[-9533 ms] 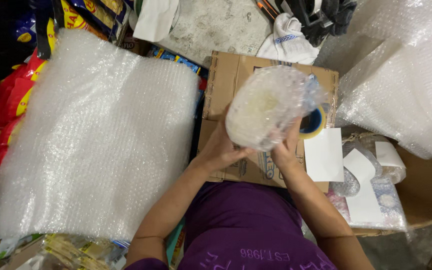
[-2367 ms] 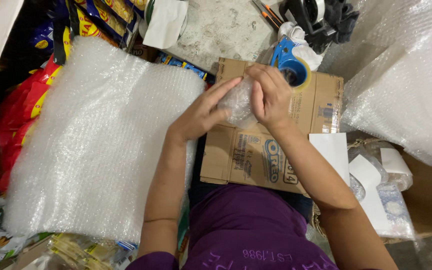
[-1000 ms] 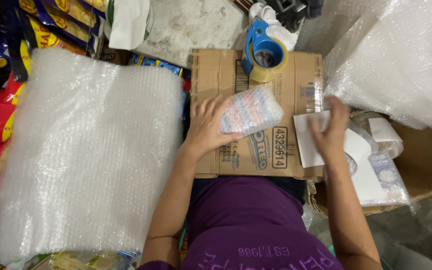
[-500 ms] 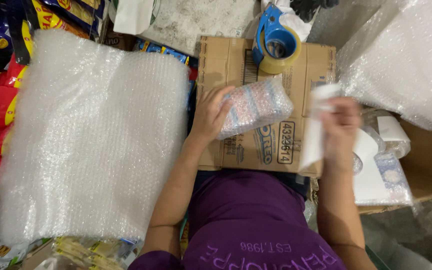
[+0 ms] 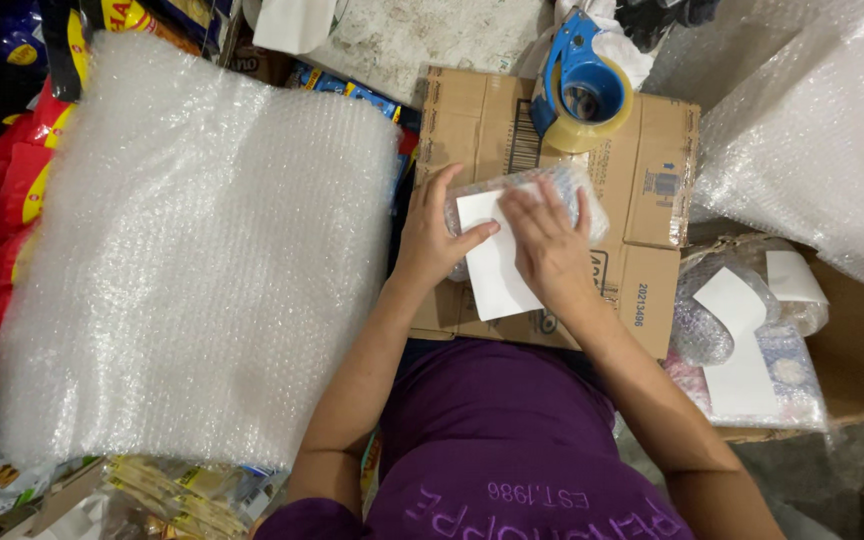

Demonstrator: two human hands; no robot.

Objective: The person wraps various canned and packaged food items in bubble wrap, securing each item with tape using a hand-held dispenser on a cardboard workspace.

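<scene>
Nearest the camera is the person's purple shirt, with both forearms reaching up from it onto a flattened cardboard box that serves as the work surface. A white paper label lies partly on the cardboard, near its near edge, and partly over a small bubble-wrapped parcel that sits in the middle of the box. The left hand rests against the left end of the parcel, fingers spread and half curled, thumb lying on the label's left side. The right hand lies flat on the label and parcel with fingers stretched out and open, pressing down rather than gripping anything.

To the left of the cardboard a big stack of bubble wrap sheets covers the floor. To the right, beyond the box's right edge, lie more wrapped parcels with white labels.

At the far edge of the cardboard stands a blue tape dispenser holding a roll of tan tape. Another mass of bubble wrap fills the far right corner.
</scene>
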